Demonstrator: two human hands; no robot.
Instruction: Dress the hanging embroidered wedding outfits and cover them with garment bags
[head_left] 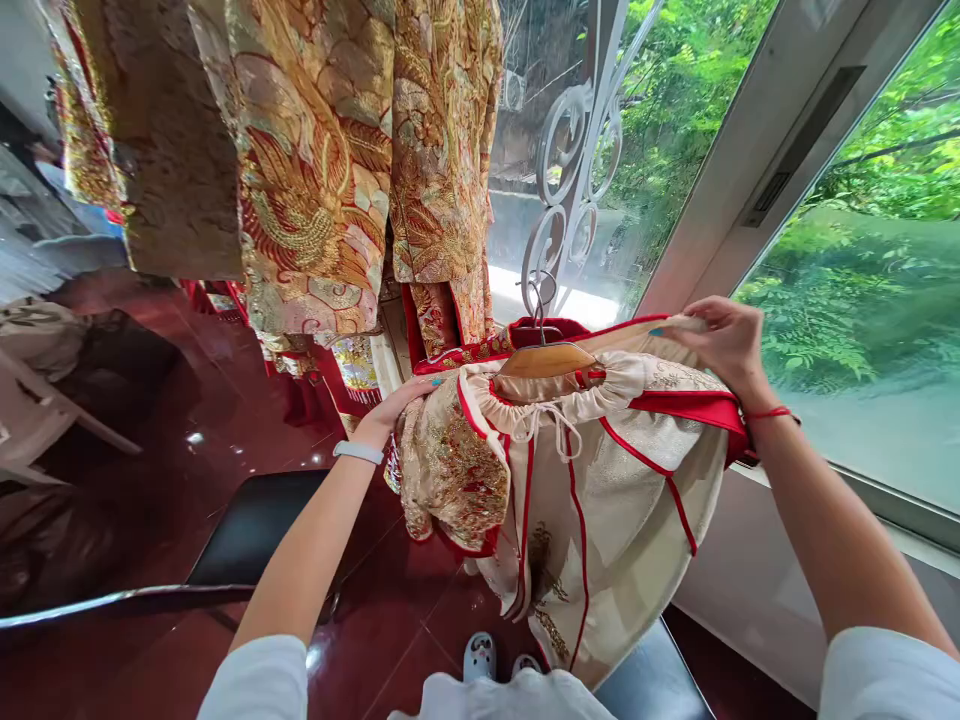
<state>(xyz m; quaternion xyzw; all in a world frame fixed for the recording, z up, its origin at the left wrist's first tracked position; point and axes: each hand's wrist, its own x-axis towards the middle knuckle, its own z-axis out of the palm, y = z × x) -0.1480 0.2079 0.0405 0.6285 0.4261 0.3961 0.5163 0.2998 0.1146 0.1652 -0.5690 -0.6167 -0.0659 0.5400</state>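
Head view: cream garment (592, 500) with red piping and gold embroidery, dead centre, slung over a wooden hanger (547, 358). The hook (536, 300) sticks up at 12 o'clock of the hanger and is on no rail that shows. Both hands carry the whole load.

Risks, as judged:
- The gathered top edge looks only draped over the hanger. If either grip slackens, that end could slide off and the hem drop onto the glossy red floor (172, 440).
- The bare hook sits close to the hanging robes (315, 180) at 10–11 o'clock. A swing that way could snag their embroidery.
- The loose drawstring (559, 420) dangles at mid-hanger and could catch on a finger or the hook.

Pose:
- Left hand (397, 405) is at 9 o'clock of the hanger, its arm coming up from 7 o'clock. The fingers are closed on the garment's top edge. White band (358, 452) on the wrist.
- Right hand (724, 340) is at 2–3 o'clock and held higher, its arm coming in from 5 o'clock. The fingers are clamped on the fabric at the hanger's end. Red cord (769, 412) on the wrist.

Around them: black stool (255, 520) at 8 o'clock, window (862, 300) at 3 o'clock, shoes (480, 655) at 6 o'clock.
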